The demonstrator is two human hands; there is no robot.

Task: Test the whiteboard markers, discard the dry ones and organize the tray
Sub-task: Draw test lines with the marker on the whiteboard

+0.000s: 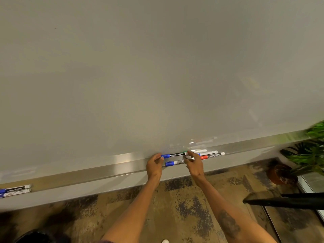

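Observation:
A blue-capped whiteboard marker [173,155] is held level just above the metal tray [98,170]. My left hand [154,164] pinches its blue cap end, and my right hand [194,163] pinches its white tail end. Below it, a second blue-capped marker [172,163] lies in the tray between my hands. To the right, a red-capped marker [210,156] and several white-bodied markers [208,152] lie bunched in the tray, one with a green cap partly hidden behind my right fingers. The whiteboard [157,67] above carries no writing.
Two more blue-capped markers [15,190] lie at the tray's far left end. A potted plant [301,160] stands on the patterned carpet at the right, and a black object [287,200] juts in from the right edge.

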